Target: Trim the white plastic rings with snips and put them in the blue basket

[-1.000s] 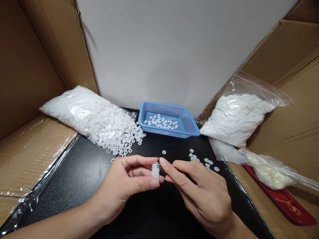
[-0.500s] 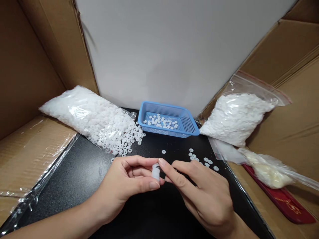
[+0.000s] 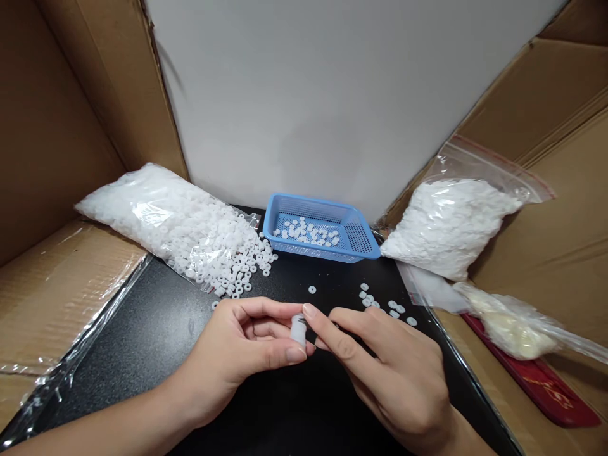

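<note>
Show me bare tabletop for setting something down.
Bare table: left, bordered by the ring bag and left hand; also at the near side, between left hand and right hand. Crowded: the far side, with ring bag, basket and loose rings beyond the right hand.

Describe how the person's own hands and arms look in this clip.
The left hand and right hand are ungloved, with no rings visible. The left forearm and right wrist show no sleeve, watch or bracelet.

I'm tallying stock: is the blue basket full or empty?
Neither; the blue basket is partly filled: only a shallow scatter of small white pieces lies in it.
</note>
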Motion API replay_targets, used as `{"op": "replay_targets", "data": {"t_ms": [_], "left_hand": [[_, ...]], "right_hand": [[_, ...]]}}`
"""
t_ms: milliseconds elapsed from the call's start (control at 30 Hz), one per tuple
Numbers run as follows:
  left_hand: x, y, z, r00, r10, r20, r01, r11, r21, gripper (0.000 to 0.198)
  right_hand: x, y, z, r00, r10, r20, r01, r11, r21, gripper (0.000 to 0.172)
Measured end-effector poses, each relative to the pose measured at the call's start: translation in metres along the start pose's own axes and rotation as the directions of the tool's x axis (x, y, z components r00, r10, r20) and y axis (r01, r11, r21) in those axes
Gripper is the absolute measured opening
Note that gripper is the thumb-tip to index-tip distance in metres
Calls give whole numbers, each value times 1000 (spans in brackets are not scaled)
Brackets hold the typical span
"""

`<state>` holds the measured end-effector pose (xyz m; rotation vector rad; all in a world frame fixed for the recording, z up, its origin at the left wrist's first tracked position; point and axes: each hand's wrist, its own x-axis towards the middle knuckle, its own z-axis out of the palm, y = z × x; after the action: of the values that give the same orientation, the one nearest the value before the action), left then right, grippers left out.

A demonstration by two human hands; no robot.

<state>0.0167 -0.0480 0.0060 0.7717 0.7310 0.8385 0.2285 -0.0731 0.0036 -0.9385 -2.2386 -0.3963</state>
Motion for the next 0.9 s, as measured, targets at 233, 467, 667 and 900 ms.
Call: {"op": "replay_targets", "data": {"t_ms": [233, 467, 667, 900], "left_hand": [[0, 0, 0, 1000, -14, -9, 14, 999, 29, 32], [-1, 0, 0, 998, 36, 41, -38, 997, 62, 35], [0, 5, -2, 966, 251, 65, -259, 940, 220, 36], [4, 6, -6, 936, 330, 126, -352, 898, 263, 40]], "right_hand": [[4, 1, -3, 1000, -26, -4, 26, 999, -30, 34], [7, -1, 0, 992, 113, -60, -103, 983, 155, 32], [9, 2, -3, 939, 342, 47, -306, 760, 573, 17], [9, 4, -4, 960, 280, 14, -236, 780, 580, 18]]}}
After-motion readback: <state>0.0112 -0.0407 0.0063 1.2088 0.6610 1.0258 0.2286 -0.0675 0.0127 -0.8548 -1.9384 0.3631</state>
